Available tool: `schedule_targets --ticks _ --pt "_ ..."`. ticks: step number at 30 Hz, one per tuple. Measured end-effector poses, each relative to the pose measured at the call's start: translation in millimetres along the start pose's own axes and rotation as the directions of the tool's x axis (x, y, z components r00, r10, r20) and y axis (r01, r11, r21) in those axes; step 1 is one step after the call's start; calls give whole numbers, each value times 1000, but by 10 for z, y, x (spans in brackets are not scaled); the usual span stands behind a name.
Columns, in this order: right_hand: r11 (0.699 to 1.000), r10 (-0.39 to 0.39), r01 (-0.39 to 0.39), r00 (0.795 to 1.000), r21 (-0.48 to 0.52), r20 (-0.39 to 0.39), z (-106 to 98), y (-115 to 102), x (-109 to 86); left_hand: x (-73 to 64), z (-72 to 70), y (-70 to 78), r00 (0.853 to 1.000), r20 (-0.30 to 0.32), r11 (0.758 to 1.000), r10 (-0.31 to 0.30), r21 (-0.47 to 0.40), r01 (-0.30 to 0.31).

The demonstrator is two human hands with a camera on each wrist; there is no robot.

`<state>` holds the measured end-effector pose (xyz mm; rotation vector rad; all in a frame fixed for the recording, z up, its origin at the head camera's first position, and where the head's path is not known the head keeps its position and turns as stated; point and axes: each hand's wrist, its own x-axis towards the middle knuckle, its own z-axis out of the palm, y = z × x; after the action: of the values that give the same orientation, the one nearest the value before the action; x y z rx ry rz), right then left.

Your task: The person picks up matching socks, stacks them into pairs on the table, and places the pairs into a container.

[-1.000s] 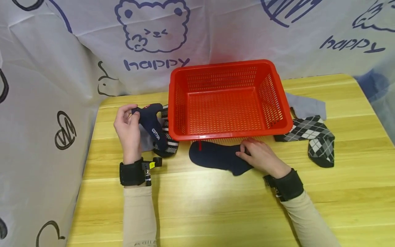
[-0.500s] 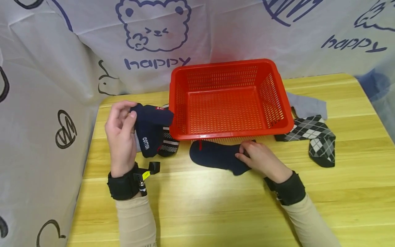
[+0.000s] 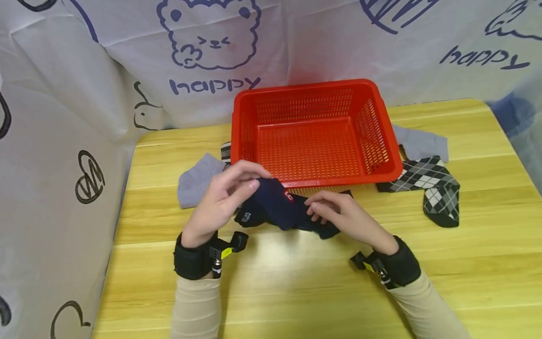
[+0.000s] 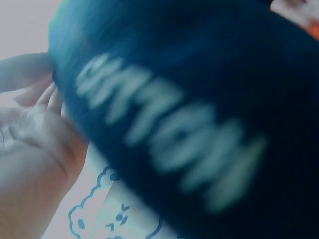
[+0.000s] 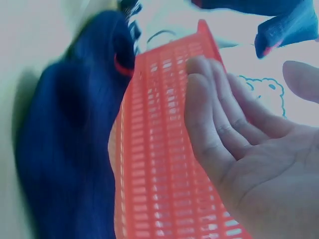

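Observation:
My left hand (image 3: 218, 205) pinches a navy ankle sock (image 3: 267, 205) between thumb and fingers. The sock hangs in front of the red basket and overlaps a second navy sock (image 3: 327, 229), hiding much of it. Blurred white lettering fills the held sock (image 4: 224, 79) in the left wrist view. Over the right end of the lower sock hovers my right hand (image 3: 353, 216), its fingers loosely bent and nothing between them. The right wrist view shows this hand's thumb apart from its fingers, beside the lower sock (image 5: 65, 154).
The red plastic basket (image 3: 338, 181) stands at the back of the wooden table (image 3: 288, 292). Left of it lie a grey sock (image 3: 198, 181) and a partly hidden striped sock (image 3: 226, 149). On its right are another grey sock (image 3: 425, 145) and an argyle sock (image 3: 440, 202).
My left hand has carried the navy sock rightward from beside the basket to above the other navy sock, uncovering the left grey sock. My right hand has let go of the lower sock.

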<state>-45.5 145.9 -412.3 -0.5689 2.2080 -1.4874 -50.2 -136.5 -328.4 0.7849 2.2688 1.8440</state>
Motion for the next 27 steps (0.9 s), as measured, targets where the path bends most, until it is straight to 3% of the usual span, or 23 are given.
schedule_targets --ticks 3,6,10,12,15,18,21,22,24,27 --pt "997 -2 0 1000 80 20 -14 -1 4 48 115 4 988 145 999 -48 13 46" --pt "990 18 -25 998 136 55 -40 10 -2 91 208 -12 967 242 997 -77 28 72" --pt "977 68 -87 993 194 99 -118 5 -42 140 290 -52 955 284 996 -88 23 85" --pt "980 72 -86 994 177 87 -178 -3 -80 157 312 -80 952 290 995 -102 24 99" --pt "990 -4 -2 999 142 49 -262 -19 -133 178 323 -142 937 322 990 -137 14 140" --pt "981 -134 133 991 140 0 -327 -43 -184 200 333 -199 901 407 987 -149 7 160" --pt "944 -283 286 958 167 -43 -347 -70 -218 227 379 -258 858 494 981 -143 -48 190" --pt "929 -328 333 943 163 -56 -347 -78 -225 238 407 -281 851 505 981 -145 -42 192" --pt "892 -420 425 905 156 -63 -338 -91 -231 267 485 -339 846 512 979 -150 -44 200" --pt "820 -546 545 837 177 -45 -316 -103 -224 325 622 -452 844 514 986 -152 24 163"
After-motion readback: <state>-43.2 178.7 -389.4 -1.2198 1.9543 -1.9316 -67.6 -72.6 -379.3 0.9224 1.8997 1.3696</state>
